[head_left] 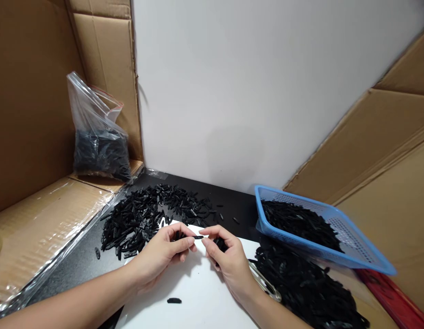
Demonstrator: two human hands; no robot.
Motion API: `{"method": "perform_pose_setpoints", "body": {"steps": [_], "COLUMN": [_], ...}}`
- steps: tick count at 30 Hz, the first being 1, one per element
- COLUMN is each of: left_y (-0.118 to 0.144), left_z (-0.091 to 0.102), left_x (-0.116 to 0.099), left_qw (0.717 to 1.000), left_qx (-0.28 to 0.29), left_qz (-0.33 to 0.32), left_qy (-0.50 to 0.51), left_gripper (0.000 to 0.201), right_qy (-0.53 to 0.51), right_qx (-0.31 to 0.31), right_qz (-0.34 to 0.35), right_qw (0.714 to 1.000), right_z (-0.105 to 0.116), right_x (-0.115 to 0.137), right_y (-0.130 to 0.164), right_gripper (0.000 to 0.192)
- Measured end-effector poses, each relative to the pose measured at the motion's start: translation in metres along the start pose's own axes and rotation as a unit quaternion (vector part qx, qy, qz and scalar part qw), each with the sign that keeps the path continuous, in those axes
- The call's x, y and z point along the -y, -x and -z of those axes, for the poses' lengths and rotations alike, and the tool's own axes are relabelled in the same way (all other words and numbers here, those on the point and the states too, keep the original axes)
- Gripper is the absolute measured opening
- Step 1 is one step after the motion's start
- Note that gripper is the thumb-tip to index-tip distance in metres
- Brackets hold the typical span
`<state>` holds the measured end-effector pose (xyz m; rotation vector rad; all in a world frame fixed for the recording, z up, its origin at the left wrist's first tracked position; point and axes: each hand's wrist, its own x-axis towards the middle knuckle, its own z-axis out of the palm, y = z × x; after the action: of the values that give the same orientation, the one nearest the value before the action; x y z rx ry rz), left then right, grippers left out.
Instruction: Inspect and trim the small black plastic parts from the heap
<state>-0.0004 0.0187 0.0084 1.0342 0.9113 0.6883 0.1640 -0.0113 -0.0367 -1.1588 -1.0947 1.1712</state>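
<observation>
My left hand (164, 253) and my right hand (229, 262) meet over a white sheet (198, 297) and together pinch one small black plastic piece (198, 237) between their fingertips. More black pieces sit inside the right palm, and the left fingers curl around at least one more. A single black piece (174, 300) lies loose on the sheet below the hands. A big heap of the same black pieces (143, 217) spreads on the dark table just beyond the left hand.
A blue plastic basket (366, 256) with black pieces stands tilted at the right, propped on another pile of pieces (301, 288). A clear bag of black pieces (98, 146) sits on cardboard at the back left. Cardboard walls flank both sides; a white wall lies ahead.
</observation>
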Motion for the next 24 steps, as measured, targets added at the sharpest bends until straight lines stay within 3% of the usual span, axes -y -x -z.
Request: {"method": "perform_pose_setpoints", "body": {"steps": [11, 18, 24], "left_y": [0.002, -0.001, -0.002], "left_z": [0.002, 0.002, 0.003], "left_x": [0.000, 0.003, 0.007], "left_qw": [0.999, 1.000, 1.000], "left_qx": [0.009, 0.011, 0.020], "left_qz": [0.028, 0.022, -0.001], "left_qy": [0.045, 0.011, -0.006], "left_gripper": [0.021, 0.023, 0.029], "right_qy": [-0.073, -0.103, -0.198], "right_qx": [-0.016, -0.020, 0.021], "right_qz": [-0.047, -0.057, -0.086], "right_qw": [0.996, 0.993, 0.976], "right_z": [0.002, 0.001, 0.002], "right_x": [-0.003, -0.002, 0.007], "right_y": [-0.003, -0.005, -0.004], "right_gripper": [0.035, 0.034, 0.032]}}
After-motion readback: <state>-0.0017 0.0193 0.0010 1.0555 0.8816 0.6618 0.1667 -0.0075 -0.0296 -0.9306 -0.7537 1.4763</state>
